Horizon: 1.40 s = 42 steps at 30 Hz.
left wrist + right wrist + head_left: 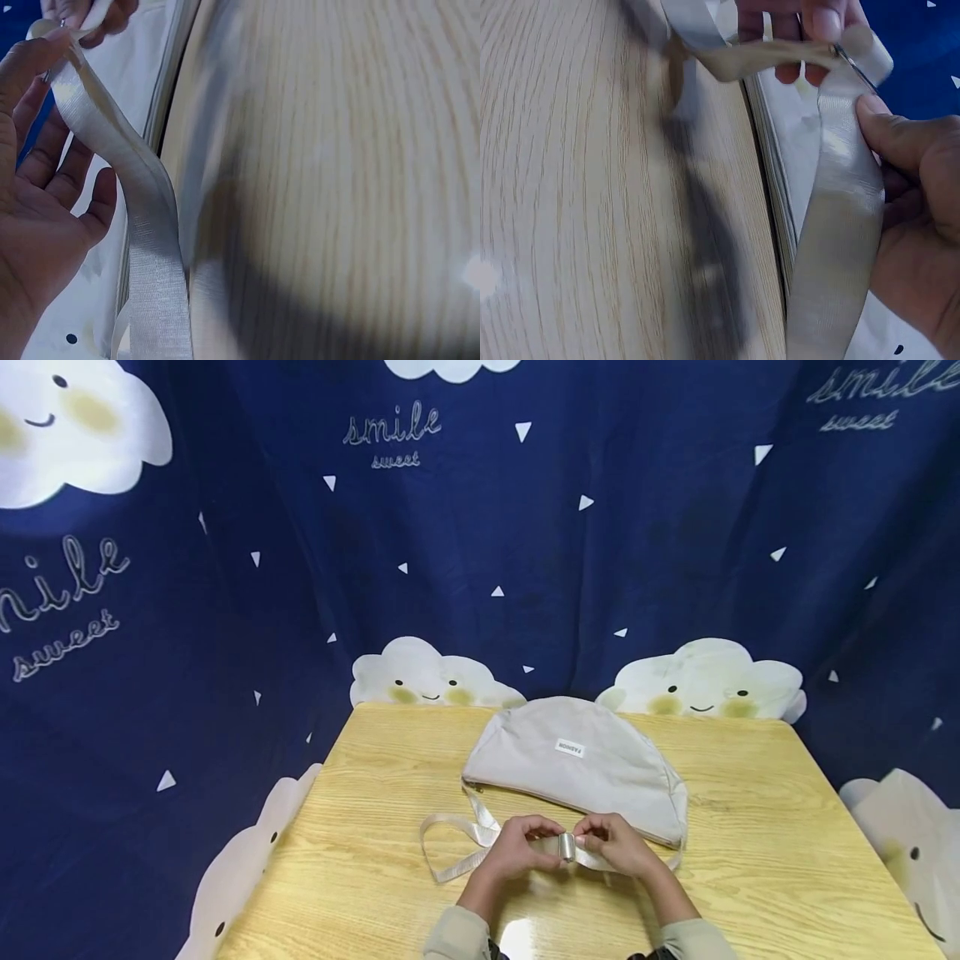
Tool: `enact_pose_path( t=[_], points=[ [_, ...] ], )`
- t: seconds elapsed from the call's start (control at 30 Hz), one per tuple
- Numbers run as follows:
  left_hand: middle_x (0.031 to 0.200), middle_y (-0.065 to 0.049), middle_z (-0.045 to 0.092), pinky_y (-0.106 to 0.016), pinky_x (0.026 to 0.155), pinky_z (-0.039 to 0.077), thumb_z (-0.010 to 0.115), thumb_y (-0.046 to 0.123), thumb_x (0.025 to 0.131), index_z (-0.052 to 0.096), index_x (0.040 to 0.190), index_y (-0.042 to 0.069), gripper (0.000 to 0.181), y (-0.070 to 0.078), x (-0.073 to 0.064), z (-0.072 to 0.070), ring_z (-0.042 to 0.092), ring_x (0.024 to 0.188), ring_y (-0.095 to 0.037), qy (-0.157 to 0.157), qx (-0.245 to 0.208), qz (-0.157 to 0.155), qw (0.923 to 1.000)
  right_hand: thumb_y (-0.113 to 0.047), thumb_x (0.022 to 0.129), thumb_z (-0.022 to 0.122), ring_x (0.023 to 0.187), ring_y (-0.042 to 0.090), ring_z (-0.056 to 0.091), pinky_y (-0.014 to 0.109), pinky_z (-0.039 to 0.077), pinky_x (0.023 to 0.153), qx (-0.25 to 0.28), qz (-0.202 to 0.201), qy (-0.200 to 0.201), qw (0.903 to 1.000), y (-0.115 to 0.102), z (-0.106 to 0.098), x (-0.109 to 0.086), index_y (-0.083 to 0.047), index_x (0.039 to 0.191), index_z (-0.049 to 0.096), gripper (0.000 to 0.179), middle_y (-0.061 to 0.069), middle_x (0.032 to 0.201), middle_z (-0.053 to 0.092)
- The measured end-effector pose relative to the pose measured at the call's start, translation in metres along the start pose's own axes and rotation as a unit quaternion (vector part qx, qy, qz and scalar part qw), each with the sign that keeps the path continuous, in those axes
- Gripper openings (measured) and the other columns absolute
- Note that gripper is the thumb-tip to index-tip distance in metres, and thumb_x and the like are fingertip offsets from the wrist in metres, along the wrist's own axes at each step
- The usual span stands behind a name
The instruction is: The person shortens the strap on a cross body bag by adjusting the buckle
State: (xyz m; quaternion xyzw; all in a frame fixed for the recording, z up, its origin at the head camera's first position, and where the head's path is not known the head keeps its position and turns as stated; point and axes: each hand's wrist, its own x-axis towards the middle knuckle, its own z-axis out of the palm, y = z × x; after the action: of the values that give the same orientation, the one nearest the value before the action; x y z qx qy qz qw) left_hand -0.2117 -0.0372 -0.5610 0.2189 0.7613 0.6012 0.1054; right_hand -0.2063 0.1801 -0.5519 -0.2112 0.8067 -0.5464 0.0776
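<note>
A pale grey half-moon bag (558,777) with a small label lies on the table, its zipped straight edge toward me. Its satiny strap (836,247) runs through a metal slider buckle (567,847) held up between both hands. My left hand (517,847) pinches the strap close to the buckle, thumb against index finger, the other fingers loosely bent. On the opposite side, my right hand (618,847) grips the strap between thumb and fingers at the buckle's edge. In the right wrist view the strap folds over the buckle's thin metal bar.
The wooden table (405,752) carries the bag, and a loose loop of strap spreads on its surface left of the hands. Behind it hangs a dark blue curtain (465,527) with cloud and triangle prints.
</note>
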Motion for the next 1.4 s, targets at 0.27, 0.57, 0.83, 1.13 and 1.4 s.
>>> enact_pose_path(
  t=[0.27,0.57,0.83,1.13,1.4],
  points=[
    [0.089,0.002,0.065,-0.029,0.065,0.050,0.082,-0.004,0.061,0.069,0.100,0.007,0.043,-0.006,0.000,0.003,0.059,0.083,-0.034,0.016,-0.012,0.010,0.9998,-0.003,0.084,0.064,0.067,0.010,0.052,0.024,0.044,0.058,0.012,0.006,0.004,0.9999,-0.004,0.002,0.000,0.000,0.087,0.065,0.004,0.004,0.077,0.061],
    [0.089,0.008,0.064,-0.028,0.070,0.049,0.085,0.004,0.062,0.068,0.100,0.016,0.043,-0.004,0.000,0.000,0.058,0.082,-0.014,0.025,0.013,0.008,0.9996,-0.008,0.086,0.065,0.069,0.010,0.053,0.024,0.045,0.059,-0.003,0.011,0.019,0.9998,-0.003,0.001,-0.002,0.001,0.093,0.065,0.011,0.005,0.083,0.063],
    [0.090,0.004,0.065,-0.026,0.072,0.047,0.084,0.005,0.063,0.068,0.099,0.012,0.040,-0.002,0.000,-0.003,0.059,0.083,-0.014,0.037,0.021,0.026,0.9988,-0.009,0.084,0.068,0.072,0.014,0.054,0.027,0.046,0.064,-0.030,0.012,0.034,0.9989,0.004,-0.006,-0.013,-0.001,0.094,0.065,0.012,0.003,0.081,0.063],
    [0.089,-0.008,0.065,-0.034,0.072,0.048,0.080,-0.005,0.063,0.067,0.098,0.002,0.038,0.026,-0.010,-0.009,0.059,0.082,-0.024,0.041,0.011,0.053,0.9977,-0.010,0.083,0.069,0.065,0.010,0.053,0.025,0.046,0.055,-0.037,0.007,0.038,0.9986,0.010,-0.010,-0.019,-0.001,0.091,0.066,0.012,0.002,0.077,0.063],
    [0.088,0.004,0.064,-0.027,0.070,0.048,0.083,0.001,0.063,0.068,0.099,0.009,0.039,0.000,-0.001,-0.007,0.058,0.081,-0.010,0.040,0.014,0.037,0.9984,-0.009,0.080,0.071,0.061,0.008,0.050,0.023,0.044,0.053,-0.040,0.025,0.054,0.9974,0.010,-0.012,-0.019,-0.003,0.084,0.068,0.008,0.001,0.074,0.063]
  ],
)
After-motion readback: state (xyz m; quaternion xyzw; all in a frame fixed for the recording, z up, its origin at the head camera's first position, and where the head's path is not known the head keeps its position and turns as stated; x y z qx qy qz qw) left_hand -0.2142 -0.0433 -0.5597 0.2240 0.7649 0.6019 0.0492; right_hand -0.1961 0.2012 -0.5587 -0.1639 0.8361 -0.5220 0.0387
